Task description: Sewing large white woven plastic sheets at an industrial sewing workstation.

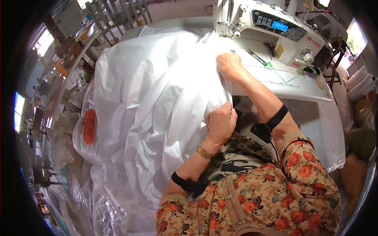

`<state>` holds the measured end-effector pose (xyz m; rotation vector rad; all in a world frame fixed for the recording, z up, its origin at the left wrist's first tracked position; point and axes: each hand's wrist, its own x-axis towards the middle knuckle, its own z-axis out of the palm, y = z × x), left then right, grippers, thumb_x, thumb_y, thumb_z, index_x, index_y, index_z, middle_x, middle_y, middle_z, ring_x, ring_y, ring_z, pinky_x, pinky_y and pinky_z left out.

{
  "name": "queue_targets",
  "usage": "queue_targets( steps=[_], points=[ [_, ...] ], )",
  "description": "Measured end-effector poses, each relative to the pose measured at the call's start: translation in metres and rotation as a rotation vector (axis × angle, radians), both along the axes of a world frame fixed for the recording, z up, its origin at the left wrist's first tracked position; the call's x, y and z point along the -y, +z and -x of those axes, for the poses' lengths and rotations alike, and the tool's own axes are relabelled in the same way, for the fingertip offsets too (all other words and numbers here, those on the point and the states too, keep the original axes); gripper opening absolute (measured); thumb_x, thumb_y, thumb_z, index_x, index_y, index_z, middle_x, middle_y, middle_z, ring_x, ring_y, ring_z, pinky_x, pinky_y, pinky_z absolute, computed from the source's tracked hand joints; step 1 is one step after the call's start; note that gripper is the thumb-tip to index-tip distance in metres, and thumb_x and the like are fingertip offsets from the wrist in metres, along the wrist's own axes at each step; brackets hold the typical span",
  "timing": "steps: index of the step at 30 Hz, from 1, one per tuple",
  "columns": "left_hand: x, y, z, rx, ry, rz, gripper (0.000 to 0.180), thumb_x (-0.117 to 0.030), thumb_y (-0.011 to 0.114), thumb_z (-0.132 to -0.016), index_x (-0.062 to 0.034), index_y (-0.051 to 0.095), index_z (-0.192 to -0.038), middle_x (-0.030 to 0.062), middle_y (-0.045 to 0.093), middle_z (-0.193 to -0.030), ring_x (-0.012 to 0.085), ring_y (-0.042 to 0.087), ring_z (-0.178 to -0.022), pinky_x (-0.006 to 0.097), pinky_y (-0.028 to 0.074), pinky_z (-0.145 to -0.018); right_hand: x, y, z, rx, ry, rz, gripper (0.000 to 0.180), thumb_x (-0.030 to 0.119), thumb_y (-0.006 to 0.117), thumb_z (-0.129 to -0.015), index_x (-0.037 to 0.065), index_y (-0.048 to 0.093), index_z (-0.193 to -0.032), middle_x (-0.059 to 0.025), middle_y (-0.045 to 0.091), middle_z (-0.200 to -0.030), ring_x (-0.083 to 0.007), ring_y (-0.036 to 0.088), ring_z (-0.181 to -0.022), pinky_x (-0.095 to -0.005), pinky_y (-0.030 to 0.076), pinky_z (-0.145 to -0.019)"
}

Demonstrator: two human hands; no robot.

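Observation:
A large sheet of shiny white fabric (pixel 153 78) spreads in folds over the sewing table and hangs down toward my lap. My right hand (pixel 229 66) is closed on its right edge, close to the needle area of a white sewing machine (pixel 271 23). Nearer my body, my left hand (pixel 221 122) grips the same edge with curled fingers. Between the two hands the edge runs fairly straight. The machine's needle and presser foot are hard to make out in the bright light.
Black thread snips (pixel 256 57) and green thread (pixel 277 67) lie on the machine bed, right of my right hand. An orange-red bundle (pixel 89 126) rests at the fabric's left side. Wooden chairs (pixel 118 17) stand beyond the table. Clear plastic (pixel 106 208) lies at lower left.

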<state>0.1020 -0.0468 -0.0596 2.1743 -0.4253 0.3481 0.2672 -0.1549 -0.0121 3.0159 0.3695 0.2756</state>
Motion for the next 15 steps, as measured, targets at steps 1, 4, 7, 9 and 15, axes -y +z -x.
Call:
queue_targets(
  steps=[1, 4, 7, 9, 15],
  points=[
    [-0.001, 0.002, -0.005, 0.019, 0.003, -0.005, 0.019, -0.014, 0.059, -0.085, -0.0021, 0.054, -0.071, 0.0184, 0.056, -0.061, 0.0396, 0.058, -0.061, 0.047, 0.044, -0.057, -0.001, 0.001, -0.003, 0.001, 0.034, -0.028, 0.011, 0.008, 0.065, -0.070, 0.002, 0.072, -0.077, -0.0173, 0.069, -0.075, -0.0320, 0.069, -0.072, -0.0421, 0.055, -0.063],
    [-0.001, 0.007, -0.023, 0.046, -0.007, -0.008, 0.017, -0.013, 0.059, -0.084, -0.0003, 0.054, -0.074, 0.0221, 0.059, -0.066, 0.0416, 0.061, -0.064, 0.050, 0.046, -0.060, 0.002, -0.003, -0.023, 0.050, 0.049, -0.073, 0.012, 0.008, 0.063, -0.071, -0.001, 0.070, -0.075, -0.0209, 0.068, -0.076, -0.0350, 0.069, -0.073, -0.0442, 0.054, -0.065],
    [0.001, 0.006, -0.027, 0.031, 0.017, 0.019, 0.018, -0.012, 0.059, -0.084, 0.0007, 0.054, -0.072, 0.0216, 0.058, -0.064, 0.0411, 0.060, -0.063, 0.048, 0.047, -0.059, 0.000, -0.008, -0.029, 0.096, -0.026, -0.106, 0.012, 0.008, 0.062, -0.072, 0.002, 0.072, -0.076, -0.0193, 0.069, -0.077, -0.0334, 0.070, -0.074, -0.0435, 0.055, -0.065],
    [0.005, 0.002, -0.027, 0.021, 0.031, 0.041, 0.018, -0.012, 0.060, -0.083, 0.0011, 0.054, -0.072, 0.0212, 0.058, -0.063, 0.0407, 0.059, -0.062, 0.047, 0.046, -0.058, 0.001, -0.012, -0.029, 0.097, -0.090, -0.119, 0.013, 0.008, 0.062, -0.073, 0.004, 0.073, -0.078, -0.0172, 0.070, -0.077, -0.0316, 0.070, -0.076, -0.0424, 0.055, -0.065],
    [0.010, -0.016, -0.031, -0.293, -0.057, 0.550, 0.022, -0.012, 0.064, -0.085, 0.0016, 0.055, -0.071, 0.0034, 0.045, -0.052, 0.0086, 0.037, -0.050, 0.030, 0.035, -0.047, 0.010, -0.013, -0.010, 0.093, -0.161, -0.294, 0.017, 0.010, 0.058, -0.076, -0.002, 0.069, -0.076, -0.0234, 0.067, -0.076, -0.0403, 0.068, -0.075, -0.0478, 0.053, -0.068]
  ],
)
